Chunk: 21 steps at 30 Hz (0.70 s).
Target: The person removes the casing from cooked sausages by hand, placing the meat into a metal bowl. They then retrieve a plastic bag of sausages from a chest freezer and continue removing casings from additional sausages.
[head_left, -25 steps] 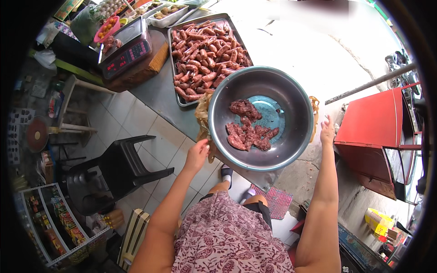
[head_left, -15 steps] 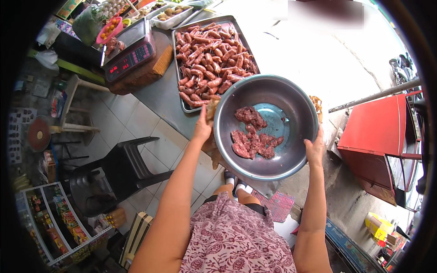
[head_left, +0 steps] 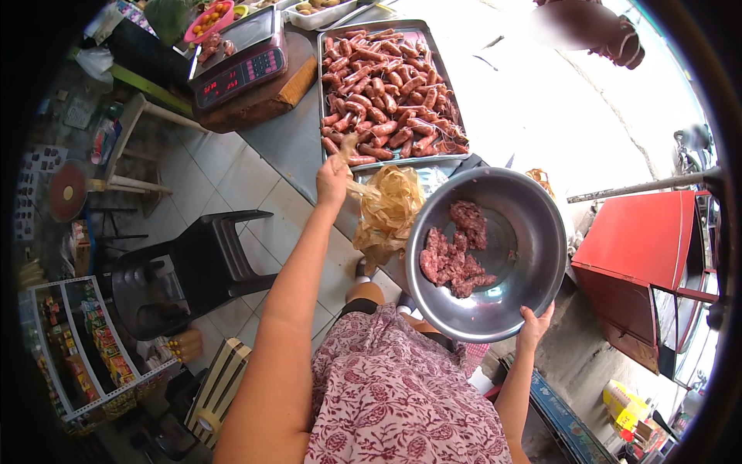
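Observation:
My right hand (head_left: 534, 325) grips the lower right rim of a steel bowl (head_left: 510, 290), tilted and holding lumps of ground meat (head_left: 456, 263). My left hand (head_left: 332, 178) is closed on the end of a pale translucent strip, apparently casing (head_left: 348, 151), which joins a crumpled tan heap (head_left: 390, 209) left of the bowl. Just beyond lies a metal tray (head_left: 457, 108) piled with several short pink-red sausages (head_left: 386, 93). The heap rests on a metal table (head_left: 278, 147).
A digital scale (head_left: 239, 73) sits on a wooden block (head_left: 286, 97). Left are a black plastic chair (head_left: 185, 271), a wooden stool (head_left: 135, 139) and a snack rack (head_left: 93, 348). A red cabinet (head_left: 634, 255) and a metal pole (head_left: 641, 185) stand right. A blurred dark shape (head_left: 618, 42) is top right.
The bowl has shifted right and nearer me, uncovering the tan heap. My left hand has moved up and closed on the pale strip; my right hand has gone lower with the bowl.

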Available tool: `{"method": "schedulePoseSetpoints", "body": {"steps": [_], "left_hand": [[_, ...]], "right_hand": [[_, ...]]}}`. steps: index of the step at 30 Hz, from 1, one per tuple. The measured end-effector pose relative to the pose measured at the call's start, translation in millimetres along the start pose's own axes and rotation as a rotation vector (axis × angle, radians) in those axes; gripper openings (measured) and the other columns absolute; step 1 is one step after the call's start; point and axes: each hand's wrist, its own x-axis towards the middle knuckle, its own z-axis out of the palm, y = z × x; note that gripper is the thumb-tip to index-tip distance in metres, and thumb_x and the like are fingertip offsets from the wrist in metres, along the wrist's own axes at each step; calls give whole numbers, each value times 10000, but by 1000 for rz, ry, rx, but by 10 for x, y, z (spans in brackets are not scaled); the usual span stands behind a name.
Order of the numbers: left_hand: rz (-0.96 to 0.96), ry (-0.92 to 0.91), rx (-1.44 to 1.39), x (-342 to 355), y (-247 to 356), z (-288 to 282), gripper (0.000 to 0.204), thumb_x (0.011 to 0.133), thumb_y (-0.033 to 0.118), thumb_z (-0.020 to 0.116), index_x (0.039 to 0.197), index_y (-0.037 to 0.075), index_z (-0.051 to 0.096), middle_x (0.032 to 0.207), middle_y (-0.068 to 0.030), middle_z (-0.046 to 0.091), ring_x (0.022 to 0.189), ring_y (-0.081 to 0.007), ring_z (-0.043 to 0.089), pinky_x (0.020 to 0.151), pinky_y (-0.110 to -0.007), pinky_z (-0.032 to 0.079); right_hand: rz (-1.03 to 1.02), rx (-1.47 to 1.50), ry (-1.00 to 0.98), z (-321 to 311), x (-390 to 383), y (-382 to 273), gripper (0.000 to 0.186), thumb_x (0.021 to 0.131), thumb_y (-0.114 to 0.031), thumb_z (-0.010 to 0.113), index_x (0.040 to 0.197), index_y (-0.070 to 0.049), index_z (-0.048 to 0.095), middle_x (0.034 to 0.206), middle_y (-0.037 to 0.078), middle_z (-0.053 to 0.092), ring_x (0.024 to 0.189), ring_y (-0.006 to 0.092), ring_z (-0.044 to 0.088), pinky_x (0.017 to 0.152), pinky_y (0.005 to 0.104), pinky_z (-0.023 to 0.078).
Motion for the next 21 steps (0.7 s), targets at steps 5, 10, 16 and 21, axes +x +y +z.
{"method": "schedulePoseSetpoints", "body": {"steps": [5, 10, 16, 21], "left_hand": [[496, -293, 700, -765, 209, 247, 1033, 767, 336, 779, 1562, 162, 143, 1594, -200, 164, 1461, -423, 163, 1151, -607, 198], [615, -694, 960, -1140, 62, 534, 1070, 685, 457, 816, 1538, 228, 211, 1612, -136, 90, 1475, -415, 101, 1127, -663, 189], [770, -630, 810, -585, -165, 698, 172, 853, 126, 562, 1022, 106, 586, 1325, -138, 522, 1261, -362, 476, 1017, -515, 408], [632, -578, 257, -53, 197, 421, 227, 729, -22, 623, 938, 54, 578, 1070, -126, 608, 1021, -306, 585, 884, -345, 486]], "right_hand": [[508, 60, -42, -232, 86, 279, 444, 657, 56, 629, 1093, 18, 553, 905, 94, 604, 767, 225, 606, 782, 380, 536], [555, 99, -6, -224, -222, 279, 439, 637, 45, 628, 1069, 43, 548, 900, 108, 591, 795, 266, 611, 810, 426, 549], [621, 271, 191, 68, -1113, 350, 503, 641, 106, 576, 1138, 52, 521, 953, 121, 577, 847, 274, 601, 858, 403, 533], [705, 437, 397, 494, -1787, 460, 225, 643, 116, 586, 858, 50, 576, 792, 113, 588, 749, 251, 609, 811, 383, 538]]}}
